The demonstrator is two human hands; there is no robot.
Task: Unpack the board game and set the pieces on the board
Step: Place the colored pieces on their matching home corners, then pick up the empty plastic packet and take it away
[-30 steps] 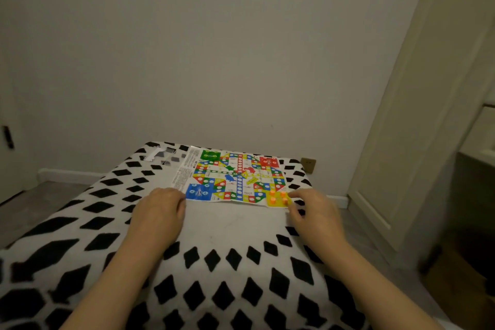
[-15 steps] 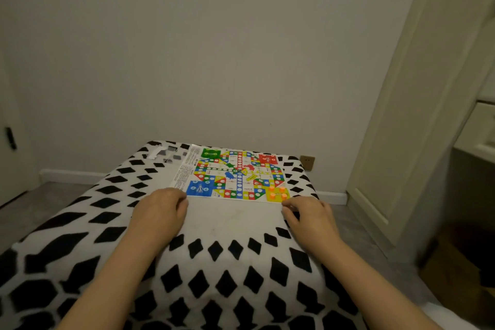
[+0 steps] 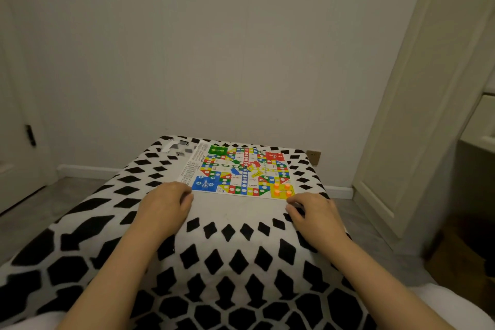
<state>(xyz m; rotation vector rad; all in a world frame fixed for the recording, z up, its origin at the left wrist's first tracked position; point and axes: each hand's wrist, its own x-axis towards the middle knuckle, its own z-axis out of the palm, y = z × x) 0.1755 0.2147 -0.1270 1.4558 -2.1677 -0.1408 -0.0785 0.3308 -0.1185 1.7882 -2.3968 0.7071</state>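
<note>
The colourful paper game board [image 3: 241,171] lies flat at the far end of a black-and-white patterned cover [image 3: 227,262]. Several orange pieces [image 3: 281,189] stand on its yellow near-right corner. My left hand [image 3: 166,203] rests just below the board's near-left corner with its fingers curled into a loose fist; its inside is hidden. My right hand [image 3: 313,211] lies palm down just below the yellow corner, fingers bent and apart, with nothing seen in it. The blue, green and red corners show no pieces.
A clear plastic bag [image 3: 174,146] lies at the cover's far-left corner. A wall with a socket [image 3: 313,157] stands behind, a door [image 3: 16,115] at left, a cream wardrobe [image 3: 417,115] at right. A brown box [image 3: 460,254] sits on the floor at right.
My right hand has drawn back from the yellow corner toward me and settled on the cover. My left hand has stayed in place by the near-left corner.
</note>
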